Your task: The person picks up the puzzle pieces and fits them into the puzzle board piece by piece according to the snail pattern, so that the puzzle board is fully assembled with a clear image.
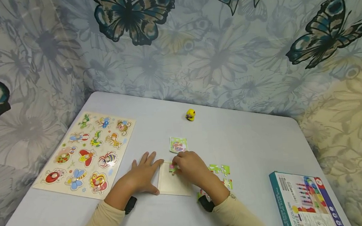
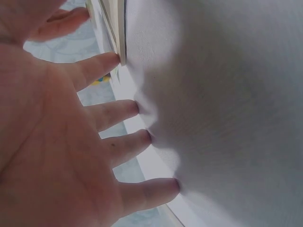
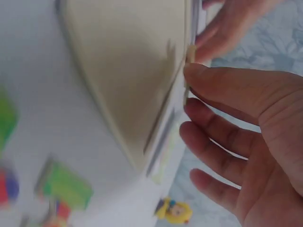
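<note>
White table (image 1: 247,136): insect board (image 1: 76,163), yellow toy (image 1: 190,114), card (image 1: 178,145), tray (image 1: 172,186), puzzle pieces (image 1: 225,169), box (image 1: 306,202).

The tray (image 1: 172,185) looks like smooth, matt wood.

A hand could pass between the pieces (image 1: 216,168) and the box (image 1: 307,200), or between the card (image 1: 178,144) and the duck (image 1: 190,114). The left hand (image 1: 142,177) blocks the gap between the tray (image 1: 174,186) and the board (image 1: 91,153); the right hand (image 1: 189,166) covers the tray's far right corner, the card just behind.
</note>
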Demonstrator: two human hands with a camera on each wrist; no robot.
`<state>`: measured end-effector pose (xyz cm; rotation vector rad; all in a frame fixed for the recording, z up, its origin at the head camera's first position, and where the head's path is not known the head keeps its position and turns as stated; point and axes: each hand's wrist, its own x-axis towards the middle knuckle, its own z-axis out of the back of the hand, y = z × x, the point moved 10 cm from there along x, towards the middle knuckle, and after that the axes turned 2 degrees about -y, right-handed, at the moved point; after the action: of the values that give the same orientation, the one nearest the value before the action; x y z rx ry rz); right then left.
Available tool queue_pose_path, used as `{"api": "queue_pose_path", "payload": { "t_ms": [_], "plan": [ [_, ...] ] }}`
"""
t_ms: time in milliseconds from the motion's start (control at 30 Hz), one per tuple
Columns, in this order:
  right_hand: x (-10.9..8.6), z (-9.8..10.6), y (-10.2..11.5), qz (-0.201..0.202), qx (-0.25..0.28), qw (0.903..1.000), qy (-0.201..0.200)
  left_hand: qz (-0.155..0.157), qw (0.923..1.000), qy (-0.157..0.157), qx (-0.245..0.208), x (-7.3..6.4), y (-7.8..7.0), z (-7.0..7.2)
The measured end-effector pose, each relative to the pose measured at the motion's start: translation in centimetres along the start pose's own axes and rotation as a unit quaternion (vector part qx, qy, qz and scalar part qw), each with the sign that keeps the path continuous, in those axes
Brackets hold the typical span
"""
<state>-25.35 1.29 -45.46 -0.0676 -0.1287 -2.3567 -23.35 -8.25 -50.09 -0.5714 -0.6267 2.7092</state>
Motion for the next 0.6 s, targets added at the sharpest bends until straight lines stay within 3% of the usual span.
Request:
{"api": "queue_pose_path", "payload": {
  "t_ms": [600],
  "plan": [
    [1.1,-1.3,1.1,-0.005,-0.005,1.0,-0.003,0.0,1.0,-0.006,0.002,-0.2,-0.1,0.1]
  ]
}}
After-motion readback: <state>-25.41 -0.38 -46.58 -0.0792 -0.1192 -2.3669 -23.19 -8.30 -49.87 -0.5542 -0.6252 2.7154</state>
